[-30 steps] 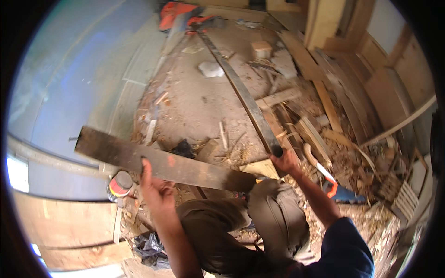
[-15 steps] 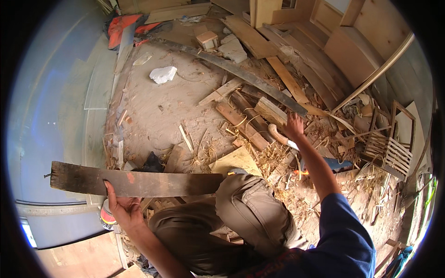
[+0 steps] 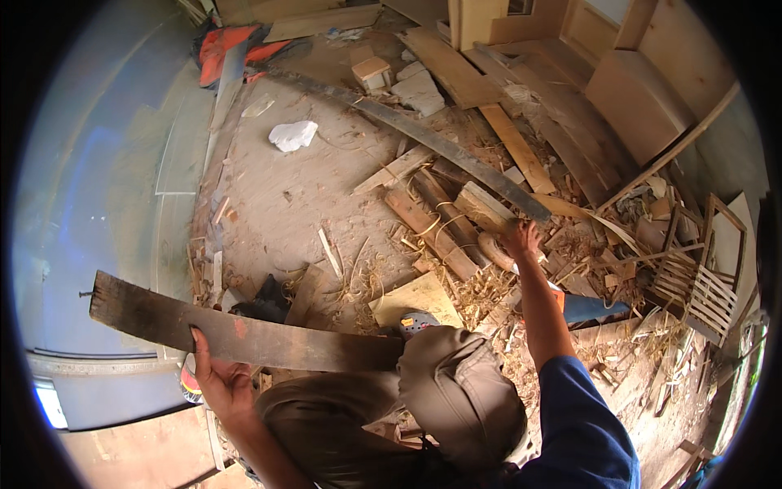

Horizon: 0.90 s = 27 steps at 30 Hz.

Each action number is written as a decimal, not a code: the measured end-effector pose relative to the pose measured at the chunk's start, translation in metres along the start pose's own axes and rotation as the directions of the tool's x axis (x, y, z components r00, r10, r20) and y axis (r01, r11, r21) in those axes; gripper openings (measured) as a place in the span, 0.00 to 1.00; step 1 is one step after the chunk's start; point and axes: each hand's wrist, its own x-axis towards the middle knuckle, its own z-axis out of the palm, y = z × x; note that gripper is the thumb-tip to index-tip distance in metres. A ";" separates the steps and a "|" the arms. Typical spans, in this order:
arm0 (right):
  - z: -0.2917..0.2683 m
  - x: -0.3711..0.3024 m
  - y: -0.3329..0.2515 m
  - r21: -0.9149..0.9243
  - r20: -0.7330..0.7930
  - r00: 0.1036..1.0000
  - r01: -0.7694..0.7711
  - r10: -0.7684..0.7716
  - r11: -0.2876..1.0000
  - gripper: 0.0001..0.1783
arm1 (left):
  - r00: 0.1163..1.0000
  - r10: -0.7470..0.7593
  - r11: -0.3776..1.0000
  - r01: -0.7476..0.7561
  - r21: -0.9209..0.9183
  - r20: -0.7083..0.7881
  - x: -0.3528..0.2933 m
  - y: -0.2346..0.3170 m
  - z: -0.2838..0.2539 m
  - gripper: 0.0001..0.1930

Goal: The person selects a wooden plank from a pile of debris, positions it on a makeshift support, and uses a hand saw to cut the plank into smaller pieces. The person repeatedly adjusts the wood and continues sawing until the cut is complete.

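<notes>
My left hand [image 3: 223,381] grips a dark, weathered wooden plank [image 3: 277,341] from below, thumb on its face. A nail sticks out of the plank's left end, and its right end reaches my bent knee [image 3: 460,391]. On the right, my stretched-out right hand [image 3: 521,239] has its fingers apart over the debris. It is just below the near end of a long dark board [image 3: 456,155] and beside a curved, light brown wooden handle [image 3: 492,247]. My hand partly covers that handle; whether it touches it is hard to see.
Short wood offcuts [image 3: 432,232] and shavings lie around my right hand. A blue piece [image 3: 595,308] and a slatted wooden frame [image 3: 700,293] are farther right. A white lump [image 3: 293,135] sits on the dirt floor. Large boards [image 3: 639,106] lean at the far right.
The plank in my left hand has tilted, its right end lower. My right hand has shifted toward the curved handle and now covers more of it. The whole view has moved slightly.
</notes>
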 end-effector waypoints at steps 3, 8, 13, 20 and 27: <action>0.008 0.013 0.012 -0.019 -0.013 1.000 0.006 -0.006 1.000 0.62 | 1.000 0.009 0.998 -0.009 0.055 0.001 -0.006 -0.004 0.014 0.29; -0.009 0.007 0.011 -0.063 0.024 0.989 0.147 -0.146 0.987 0.64 | 0.998 0.030 0.997 -0.026 0.066 -0.058 -0.011 0.004 0.008 0.31; -0.072 -0.023 -0.008 0.003 -0.009 0.975 0.223 -0.223 0.975 0.56 | 0.999 0.041 0.999 -0.041 -0.010 -0.032 -0.009 0.008 -0.004 0.31; -0.060 -0.070 -0.112 0.600 0.287 0.914 0.063 -0.288 0.797 0.60 | 0.998 0.059 0.989 -0.061 -0.132 -0.024 -0.010 0.008 0.008 0.28; 0.006 -0.137 -0.290 0.517 0.136 0.958 0.149 -0.253 0.843 0.60 | 0.999 0.036 0.986 -0.038 -0.165 -0.017 -0.007 0.012 0.011 0.29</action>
